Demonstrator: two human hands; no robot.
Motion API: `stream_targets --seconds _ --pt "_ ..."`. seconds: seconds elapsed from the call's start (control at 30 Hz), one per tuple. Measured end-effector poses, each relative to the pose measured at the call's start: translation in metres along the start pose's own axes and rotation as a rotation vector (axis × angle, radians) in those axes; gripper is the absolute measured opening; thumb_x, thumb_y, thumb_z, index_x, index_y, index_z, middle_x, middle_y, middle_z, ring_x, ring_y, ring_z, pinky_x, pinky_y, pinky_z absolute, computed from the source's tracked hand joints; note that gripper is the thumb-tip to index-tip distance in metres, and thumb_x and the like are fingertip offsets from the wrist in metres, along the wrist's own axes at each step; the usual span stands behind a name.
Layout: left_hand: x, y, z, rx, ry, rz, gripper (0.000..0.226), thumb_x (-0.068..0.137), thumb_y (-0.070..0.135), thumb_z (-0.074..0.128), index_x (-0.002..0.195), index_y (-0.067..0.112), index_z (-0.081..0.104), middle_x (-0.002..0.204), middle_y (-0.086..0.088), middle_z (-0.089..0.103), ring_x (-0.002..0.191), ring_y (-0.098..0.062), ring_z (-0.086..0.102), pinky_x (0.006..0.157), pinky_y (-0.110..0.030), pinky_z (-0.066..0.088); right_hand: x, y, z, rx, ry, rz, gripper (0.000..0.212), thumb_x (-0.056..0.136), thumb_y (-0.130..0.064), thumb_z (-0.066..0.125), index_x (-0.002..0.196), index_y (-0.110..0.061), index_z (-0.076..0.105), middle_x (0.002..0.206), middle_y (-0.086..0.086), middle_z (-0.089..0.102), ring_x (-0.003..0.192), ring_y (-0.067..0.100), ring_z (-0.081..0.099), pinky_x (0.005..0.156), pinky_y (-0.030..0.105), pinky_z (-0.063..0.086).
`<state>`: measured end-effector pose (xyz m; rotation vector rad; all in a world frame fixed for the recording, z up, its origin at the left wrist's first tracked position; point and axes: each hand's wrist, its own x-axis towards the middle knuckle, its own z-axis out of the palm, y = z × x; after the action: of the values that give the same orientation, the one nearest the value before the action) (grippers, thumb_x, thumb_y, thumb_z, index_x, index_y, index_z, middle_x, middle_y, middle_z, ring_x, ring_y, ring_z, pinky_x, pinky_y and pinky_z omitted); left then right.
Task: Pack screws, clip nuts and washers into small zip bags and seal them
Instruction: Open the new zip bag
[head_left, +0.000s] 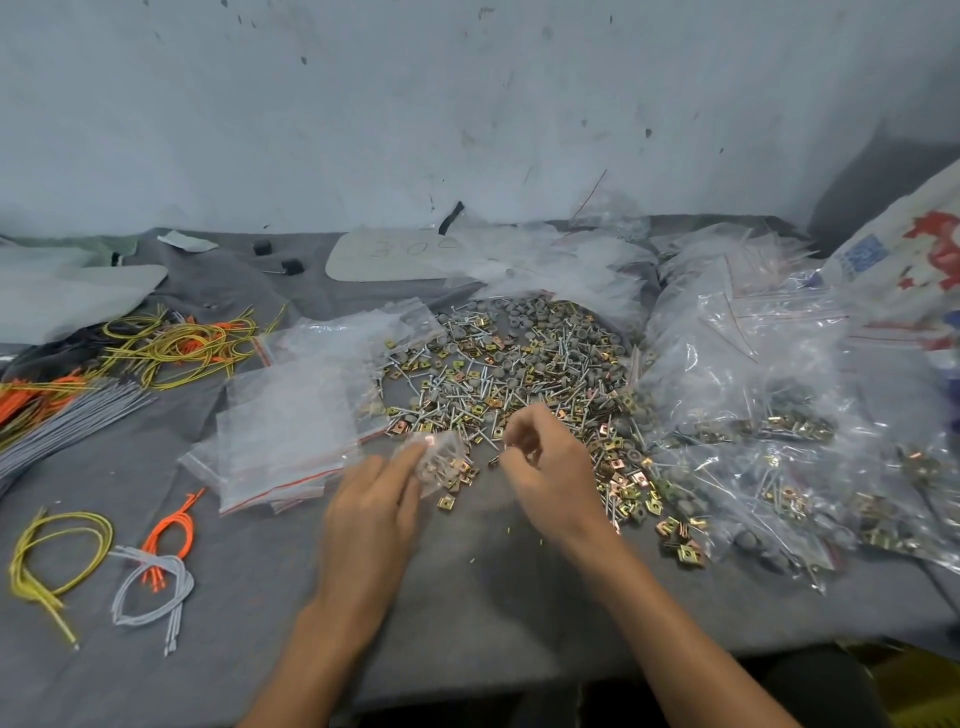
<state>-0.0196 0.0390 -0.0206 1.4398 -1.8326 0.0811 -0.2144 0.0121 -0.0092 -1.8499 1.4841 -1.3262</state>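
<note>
Packing workbench: loose hardware, zip bags

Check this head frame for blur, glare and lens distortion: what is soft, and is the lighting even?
Head view: light is soft and even, no hard shadows; fingers of the right hand and the zip bag at the left hand are motion-smeared; the hardware pile reads fairly sharp; the filled bags show mild sheen; the wide lens bows the frame edges.

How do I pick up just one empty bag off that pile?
Probably pinch the red-striped edge of the top bag on the empty zip bag pile, coming from the near side: the bags lie flat, and those edges fan out toward you.
</note>
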Motion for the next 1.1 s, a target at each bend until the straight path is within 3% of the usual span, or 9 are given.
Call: stream_targets --seconds 0.1,0.23,0.33,0.43,0.5,0.6,0.77,0.9,1.1 --pt "0.015 -0.01 -0.019 0.038 0.095 -0.015 0.034 0.092 0.018 0.055 0.122 0.012 0.071 0.075 -0.007 0.055 0.073 -0.031 0.053 0.068 -0.037 0.036 0.005 0.02 -0.012 -0.185 -0.07 0.011 0.018 0.089 -0.01 0.062 0.091 -0.028 0.061 0.089 -0.014 0.058 0.088 0.012 0.053 0.078 0.03 0.043" --pt "0.031 -0.015 -0.039 0.159 0.128 0.03 0.034 0.094 0.021 0.054 0.122 0.016 0.071 0.078 -0.007 0.052 0.073 -0.03 0.049 0.059 -0.041 0.043 0.01 0.033 -0.007 -0.411 -0.28 -0.028 0.023 0.099 -0.029 0.059 0.12 -0.031 0.068 0.108 -0.008 0.055 0.109 0.016 0.044 0.095 0.034 0.039" --pt "0.027 -0.011 -0.033 0.185 0.061 0.089 0.03 0.093 0.015 0.063 0.121 0.018 0.072 0.081 -0.007 0.051 0.072 -0.032 0.05 0.054 -0.04 0.046 0.013 0.031 0.004 -0.518 -0.351 -0.06 0.02 0.101 -0.036 0.054 0.118 -0.038 0.065 0.114 -0.009 0.055 0.109 0.016 0.042 0.098 0.035 0.037" --pt "0.012 -0.009 -0.015 0.113 -0.036 0.023 0.037 0.087 0.007 0.073 0.122 0.021 0.073 0.081 -0.005 0.051 0.074 -0.03 0.051 0.059 -0.039 0.047 0.014 0.028 0.007 -0.572 -0.311 -0.069 0.017 0.103 -0.034 0.052 0.111 -0.029 0.066 0.114 -0.009 0.058 0.108 0.016 0.043 0.1 0.035 0.036" --pt "0.003 -0.01 -0.003 0.038 -0.09 -0.044 0.038 0.088 0.006 0.072 0.123 0.021 0.072 0.082 -0.003 0.051 0.078 -0.03 0.053 0.066 -0.04 0.049 0.012 0.023 0.002 -0.343 -0.273 -0.016 0.011 0.101 -0.027 0.058 0.102 -0.025 0.068 0.103 -0.012 0.063 0.099 0.01 0.051 0.09 0.03 0.041" --pt "-0.007 -0.011 0.011 -0.031 -0.117 -0.126 0.036 0.091 0.01 0.069 0.125 0.023 0.071 0.082 0.0 0.049 0.081 -0.028 0.054 0.072 -0.04 0.049 0.004 0.006 -0.008 0.245 -0.248 0.173 0.01 0.096 -0.017 0.065 0.095 -0.024 0.073 0.083 -0.013 0.068 0.076 0.003 0.057 0.071 0.019 0.044" --pt "-0.016 -0.008 0.017 -0.081 -0.13 -0.174 0.032 0.099 0.032 0.056 0.128 0.025 0.068 0.082 0.005 0.047 0.082 -0.024 0.056 0.072 -0.037 0.048 -0.013 -0.014 -0.009 0.735 -0.251 0.349 0.016 0.095 -0.001 0.064 0.109 -0.005 0.072 0.087 0.006 0.074 0.076 0.014 0.061 0.07 0.021 0.053" --pt "-0.017 -0.007 0.014 -0.096 -0.147 -0.217 0.04 0.097 0.036 0.048 0.129 0.023 0.067 0.087 0.004 0.053 0.088 -0.022 0.058 0.076 -0.036 0.048 -0.019 -0.018 -0.006 0.916 -0.257 0.414 0.016 0.094 0.002 0.06 0.109 0.0 0.065 0.091 0.013 0.074 0.072 0.015 0.061 0.072 0.025 0.054" --pt "-0.019 -0.006 0.01 -0.138 -0.217 -0.273 0.047 0.095 0.033 0.042 0.135 0.021 0.063 0.105 -0.002 0.063 0.102 -0.025 0.059 0.088 -0.036 0.046 -0.022 -0.019 0.007 0.81 -0.324 0.405 0.009 0.097 -0.003 0.061 0.106 -0.003 0.061 0.097 0.014 0.076 0.077 0.014 0.065 0.074 0.028 0.054"
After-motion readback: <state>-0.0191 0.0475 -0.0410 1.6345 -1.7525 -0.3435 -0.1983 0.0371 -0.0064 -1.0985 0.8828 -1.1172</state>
